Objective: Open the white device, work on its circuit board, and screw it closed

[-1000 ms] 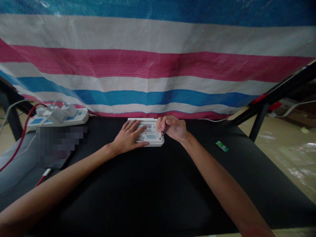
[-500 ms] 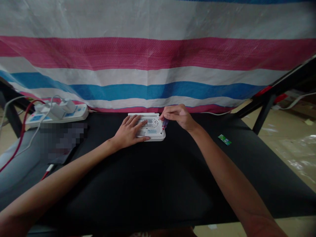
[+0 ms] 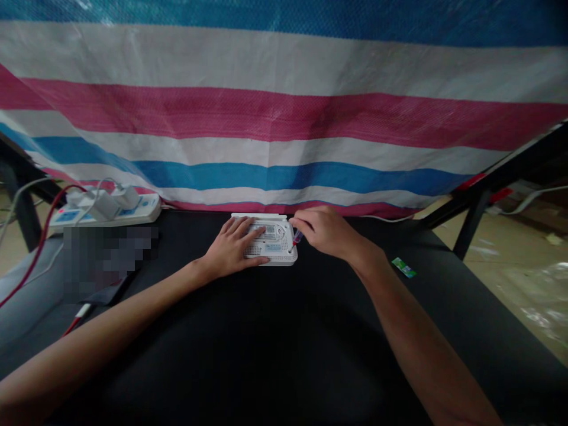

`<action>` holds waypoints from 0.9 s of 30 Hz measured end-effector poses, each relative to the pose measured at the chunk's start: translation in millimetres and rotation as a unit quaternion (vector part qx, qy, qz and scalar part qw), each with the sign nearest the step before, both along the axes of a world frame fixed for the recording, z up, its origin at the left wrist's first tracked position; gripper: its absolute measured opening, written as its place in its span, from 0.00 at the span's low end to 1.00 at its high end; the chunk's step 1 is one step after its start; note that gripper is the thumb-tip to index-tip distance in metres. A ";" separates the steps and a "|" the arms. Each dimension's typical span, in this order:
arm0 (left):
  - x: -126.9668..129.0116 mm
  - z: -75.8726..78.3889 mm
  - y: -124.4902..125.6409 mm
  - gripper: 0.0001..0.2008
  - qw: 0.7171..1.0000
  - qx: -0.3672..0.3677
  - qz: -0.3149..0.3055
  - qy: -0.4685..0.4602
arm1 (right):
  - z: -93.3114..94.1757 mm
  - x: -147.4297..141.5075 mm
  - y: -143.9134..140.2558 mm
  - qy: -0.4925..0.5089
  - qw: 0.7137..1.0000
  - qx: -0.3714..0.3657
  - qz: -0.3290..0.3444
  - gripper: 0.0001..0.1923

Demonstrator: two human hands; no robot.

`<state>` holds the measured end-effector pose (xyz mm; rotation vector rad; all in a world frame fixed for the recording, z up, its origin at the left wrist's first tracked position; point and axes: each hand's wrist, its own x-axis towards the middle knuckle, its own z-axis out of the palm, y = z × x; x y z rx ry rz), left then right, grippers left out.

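A white router-like device (image 3: pixel 271 255) with vent holes and printed labels lies on the black table, at its far edge. Across its left part rests my left hand (image 3: pixel 233 247), flat with fingers spread, pressing on the casing. My right hand (image 3: pixel 326 232) is closed around a small screwdriver (image 3: pixel 297 238) with a purplish, see-through handle. The tool is tilted, and its red lower end points down at the near right corner of the device. Whether the tip sits in a screw there is too small to tell.
A white power strip (image 3: pixel 146 208) with plugged-in adapters stands at the back left. Near it lies a blurred-out dark phone-like thing (image 3: pixel 106 266) with a red cable. A small green packet (image 3: pixel 403 267) lies to the right. A striped tarp (image 3: pixel 266 112) hangs behind the table.
The head view has tilted up slightly, so everything sits lower. My right hand has turned about the screwdriver, its wrist now bent more. My left hand stays on the device.
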<state>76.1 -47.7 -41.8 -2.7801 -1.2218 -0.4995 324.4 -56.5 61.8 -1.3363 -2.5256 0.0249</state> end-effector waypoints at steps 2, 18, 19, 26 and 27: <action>0.4 0.4 -0.3 0.40 1.000 -0.002 0.002 -0.002 | 0.7 -6.3 -4.8 -0.040 0.999 -0.003 -0.028 0.15; 0.3 1.3 0.0 0.39 1.000 -0.012 -0.003 -0.012 | 3.7 -9.7 -13.5 -0.064 0.992 -0.050 -0.093 0.09; 0.3 1.0 0.0 0.39 1.000 -0.015 -0.003 -0.012 | 3.4 -9.3 -13.1 -0.062 0.992 -0.048 -0.095 0.09; 0.4 -1.1 -0.3 0.39 1.000 -0.007 -0.001 -0.019 | 2.2 -8.9 -12.0 -0.029 0.997 -0.059 -0.036 0.09; 0.3 -1.2 -0.3 0.40 1.000 -0.005 -0.001 -0.018 | 2.0 -9.4 -12.2 -0.021 0.997 -0.070 -0.029 0.09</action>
